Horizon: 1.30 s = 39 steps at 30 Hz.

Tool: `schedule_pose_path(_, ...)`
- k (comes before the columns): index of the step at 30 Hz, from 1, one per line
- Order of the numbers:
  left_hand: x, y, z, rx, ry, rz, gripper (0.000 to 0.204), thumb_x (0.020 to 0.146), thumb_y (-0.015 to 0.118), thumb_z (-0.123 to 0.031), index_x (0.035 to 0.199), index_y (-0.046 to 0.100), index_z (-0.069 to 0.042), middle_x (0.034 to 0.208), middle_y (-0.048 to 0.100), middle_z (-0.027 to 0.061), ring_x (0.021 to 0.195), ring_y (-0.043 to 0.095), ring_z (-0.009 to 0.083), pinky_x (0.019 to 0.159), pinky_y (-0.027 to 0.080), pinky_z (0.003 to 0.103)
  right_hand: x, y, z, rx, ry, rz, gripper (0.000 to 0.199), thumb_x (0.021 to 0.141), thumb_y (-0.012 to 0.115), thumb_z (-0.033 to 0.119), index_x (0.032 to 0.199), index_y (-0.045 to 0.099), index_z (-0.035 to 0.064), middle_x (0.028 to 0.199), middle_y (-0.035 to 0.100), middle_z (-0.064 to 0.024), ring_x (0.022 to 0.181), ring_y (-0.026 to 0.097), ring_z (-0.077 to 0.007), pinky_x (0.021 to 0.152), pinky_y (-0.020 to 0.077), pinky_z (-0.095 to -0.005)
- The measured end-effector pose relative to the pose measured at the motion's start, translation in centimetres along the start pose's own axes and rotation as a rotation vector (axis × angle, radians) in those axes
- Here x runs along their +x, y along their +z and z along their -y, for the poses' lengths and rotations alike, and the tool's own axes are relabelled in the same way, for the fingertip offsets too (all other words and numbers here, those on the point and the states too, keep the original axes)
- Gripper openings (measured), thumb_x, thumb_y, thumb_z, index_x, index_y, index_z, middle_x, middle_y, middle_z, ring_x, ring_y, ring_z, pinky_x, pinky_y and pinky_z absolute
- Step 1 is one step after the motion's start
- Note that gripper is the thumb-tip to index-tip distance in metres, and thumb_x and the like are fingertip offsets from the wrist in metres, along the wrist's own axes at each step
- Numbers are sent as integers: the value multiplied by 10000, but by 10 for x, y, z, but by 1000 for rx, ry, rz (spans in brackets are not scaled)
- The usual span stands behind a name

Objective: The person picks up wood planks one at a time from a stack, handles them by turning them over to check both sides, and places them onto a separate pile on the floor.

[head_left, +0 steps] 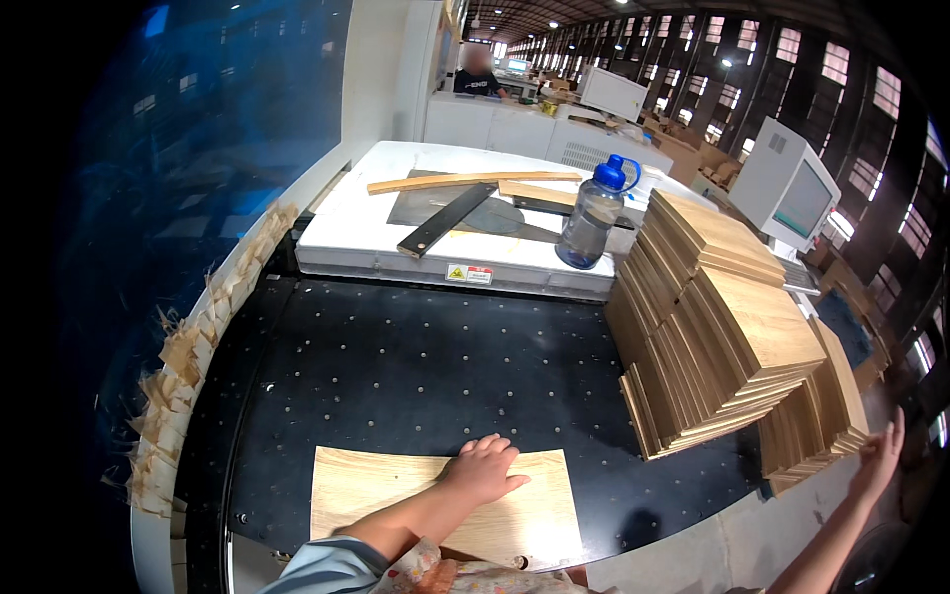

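Note:
A rectangular light wood-grain board (pixel 371 495) lies flat at the near edge of the black table (pixel 445 366), close against my body. My left hand (pixel 483 469) rests palm down on its upper middle part, with the thumb spread to the right and the fingertips near the board's far edge. Out to the far right, my right hand (pixel 876 460) is raised with its fingers stretched, holding nothing. It is beside the lower stack of wooden boards (pixel 821 411). A taller stack of similar boards (pixel 732 332) stands on the table's right side.
Behind the black table, a white surface (pixel 346 218) carries a blue-capped water bottle (pixel 592 218), a dark flat bar (pixel 445 220) and wooden strips (pixel 465 181). A blue panel with torn tape (pixel 178 366) borders the left. A monitor (pixel 792 188) stands right; a person (pixel 478 79) sits far back.

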State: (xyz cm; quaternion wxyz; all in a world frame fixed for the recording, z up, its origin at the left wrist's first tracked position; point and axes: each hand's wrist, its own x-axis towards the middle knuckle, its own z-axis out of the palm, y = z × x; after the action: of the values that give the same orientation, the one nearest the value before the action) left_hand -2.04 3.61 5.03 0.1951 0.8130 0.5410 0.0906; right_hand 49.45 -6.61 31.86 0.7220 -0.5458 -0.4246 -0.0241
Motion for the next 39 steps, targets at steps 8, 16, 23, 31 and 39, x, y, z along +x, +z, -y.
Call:
schedule_pose_path(8,0,15,8,14,12,-104,558,836,544,-511,1188,552,-78,1344,442,109,1308,325,260,1045,284,422,-314,148,-30,-526,-660,1631,599,747,688,244,1303,485,153,1308,498,-96,1245,428,-304,999,329,-510)
schedule_pose_path(16,-1,11,5,-36,61,-217,407,780,639,-448,972,641,-88,1018,556,80,1064,484,249,895,383,404,-386,149,-54,-405,-315,1639,529,861,481,324,1370,381,225,1456,289,-64,1384,194,-281,1093,150,-553)
schedule_pose_path(23,-4,7,7,-5,15,-170,452,769,654,-454,1026,637,-83,995,570,99,1016,517,276,882,402,406,-391,143,-55,-359,-425,1574,457,872,474,317,1321,461,231,1420,353,-48,1356,266,-265,1053,206,-597)
schedule_pose_path(31,3,13,11,82,25,-186,435,754,670,-437,992,638,-74,947,568,118,972,527,301,824,417,416,-387,148,-65,-177,-387,1557,644,783,585,448,1351,425,190,1445,316,-92,1363,241,-299,1046,208,-591)
schedule_pose_path(39,5,15,6,-30,52,-247,478,679,755,-292,1056,604,-42,951,566,139,971,526,331,833,422,417,-398,148,-77,-220,-382,1532,586,819,532,494,1316,454,193,1450,311,-73,1380,199,-286,1049,193,-600)
